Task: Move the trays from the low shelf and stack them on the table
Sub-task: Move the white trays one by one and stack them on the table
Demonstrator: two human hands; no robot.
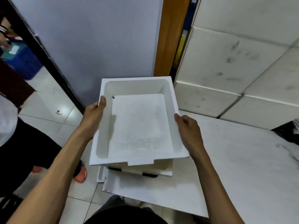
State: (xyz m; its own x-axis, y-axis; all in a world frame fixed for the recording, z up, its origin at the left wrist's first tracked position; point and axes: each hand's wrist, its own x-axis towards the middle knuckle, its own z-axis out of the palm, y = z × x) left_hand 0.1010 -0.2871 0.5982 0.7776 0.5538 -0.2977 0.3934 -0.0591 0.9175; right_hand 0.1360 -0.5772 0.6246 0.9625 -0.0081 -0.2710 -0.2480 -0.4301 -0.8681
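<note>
A white desk [234,159] stands against a pale blue wall [97,38], beside stacked white boxes [234,62] scuffed with grey marks. Above the desk's left corner, both hands hold a white tray [137,123] by its side rims: the left hand [94,113] and right hand [189,128] have their fingers closed on it. Another white tray [145,172] lies directly beneath it on the desk.

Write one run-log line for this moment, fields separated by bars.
phase: stacking | left hand: grips left rim | right hand: grips right rim | white tray: held tilted above lower tray | table: stack at corner
</note>
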